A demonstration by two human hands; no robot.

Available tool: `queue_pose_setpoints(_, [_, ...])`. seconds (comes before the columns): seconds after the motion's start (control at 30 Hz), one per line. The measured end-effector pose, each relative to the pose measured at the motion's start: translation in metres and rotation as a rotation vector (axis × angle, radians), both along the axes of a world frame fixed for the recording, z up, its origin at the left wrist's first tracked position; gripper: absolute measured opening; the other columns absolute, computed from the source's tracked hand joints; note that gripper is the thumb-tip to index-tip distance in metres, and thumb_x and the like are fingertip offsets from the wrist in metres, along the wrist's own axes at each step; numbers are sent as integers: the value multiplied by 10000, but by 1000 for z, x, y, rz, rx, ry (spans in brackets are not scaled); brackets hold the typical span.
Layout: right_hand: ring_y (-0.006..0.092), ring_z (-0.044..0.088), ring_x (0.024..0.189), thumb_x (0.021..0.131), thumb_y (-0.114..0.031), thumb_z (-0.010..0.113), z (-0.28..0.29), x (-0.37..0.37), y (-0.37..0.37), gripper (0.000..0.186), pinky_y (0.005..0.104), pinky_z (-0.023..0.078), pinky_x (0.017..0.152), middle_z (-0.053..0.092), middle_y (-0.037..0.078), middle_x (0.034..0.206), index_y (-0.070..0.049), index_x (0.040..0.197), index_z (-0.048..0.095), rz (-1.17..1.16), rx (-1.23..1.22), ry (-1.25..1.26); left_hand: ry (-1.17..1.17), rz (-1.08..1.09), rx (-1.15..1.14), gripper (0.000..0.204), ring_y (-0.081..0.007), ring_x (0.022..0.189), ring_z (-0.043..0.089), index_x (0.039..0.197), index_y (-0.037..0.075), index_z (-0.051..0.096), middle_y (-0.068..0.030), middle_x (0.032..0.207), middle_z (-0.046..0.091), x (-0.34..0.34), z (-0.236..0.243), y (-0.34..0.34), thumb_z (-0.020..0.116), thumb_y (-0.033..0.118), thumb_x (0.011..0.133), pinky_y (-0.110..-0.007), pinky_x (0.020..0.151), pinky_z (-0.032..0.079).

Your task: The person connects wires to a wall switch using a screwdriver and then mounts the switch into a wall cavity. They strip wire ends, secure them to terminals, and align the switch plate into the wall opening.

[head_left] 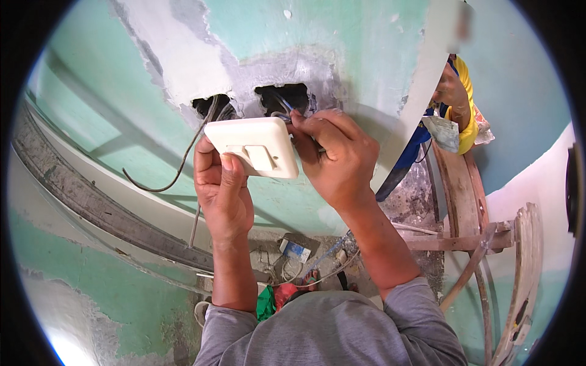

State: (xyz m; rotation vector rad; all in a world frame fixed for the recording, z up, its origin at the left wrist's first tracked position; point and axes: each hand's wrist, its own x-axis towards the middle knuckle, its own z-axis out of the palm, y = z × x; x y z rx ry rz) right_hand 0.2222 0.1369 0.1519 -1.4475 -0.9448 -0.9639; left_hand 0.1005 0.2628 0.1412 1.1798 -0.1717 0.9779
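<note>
A cream double light switch (271, 131) with two rockers is in front of the wall, tilted, its face toward me. My left hand (221, 195) is closed on its left and lower edge, thumb on the front beside a rocker. At the plate's upper right corner, my right hand (343, 152) pinches a blue-grey wire (284, 104) that comes out of the right wall hole (266, 91). The back of the switch and the wire's end are hidden. From the left wall hole (201, 107) a loose grey cable (189, 143) hangs down in a curve.
A person in a yellow and blue top (467, 91) works at the right, holding a flat trowel (444, 133). Wooden boards and a frame (458, 243) stand below them. A long grey beam (91, 201) runs along the left. A blue-white box (295, 251) lies on the cluttered floor.
</note>
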Motion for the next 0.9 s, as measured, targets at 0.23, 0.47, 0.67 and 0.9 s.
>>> queue_pose_setpoints(0.23, [239, 650, 589, 785, -62, 846, 8, -2, -4, 134, 334, 476, 514, 659, 44, 736, -89, 789, 714, -98, -116, 64, 25, 85, 95, 493, -184, 1194, 653, 1456, -3, 497, -99, 1320, 658, 7, -12, 13, 663, 181, 1030, -347, 1022, 532])
queue_pose_setpoints(0.47, [260, 614, 575, 772, -29, 796, 10, 0, 2, 174, 365, 450, 498, 598, 49, 695, -94, 738, 638, -170, -151, 52, 37, 77, 68, 457, -145, 1124, 662, 1453, -31, 533, -92, 1267, 693, 18, 0, 13, 622, 193, 1064, -314, 953, 540])
queue_pose_setpoints(0.67, [269, 628, 600, 747, -23, 786, 15, -1, 4, 181, 373, 457, 498, 606, 44, 718, -104, 757, 624, -194, -150, 47, 39, 99, 33, 466, -110, 1102, 652, 1478, -10, 539, -63, 1248, 697, 27, 9, 12, 631, 182, 1063, -269, 909, 538])
queue_pose_setpoints(0.9, [252, 671, 646, 770, -80, 806, 16, 8, 0, 135, 373, 473, 491, 663, 9, 769, -139, 817, 694, -83, -79, -5, 86, 114, 21, 442, -109, 1054, 675, 1442, -6, 567, -58, 1230, 711, 29, 10, 12, 625, 219, 1067, -288, 895, 544])
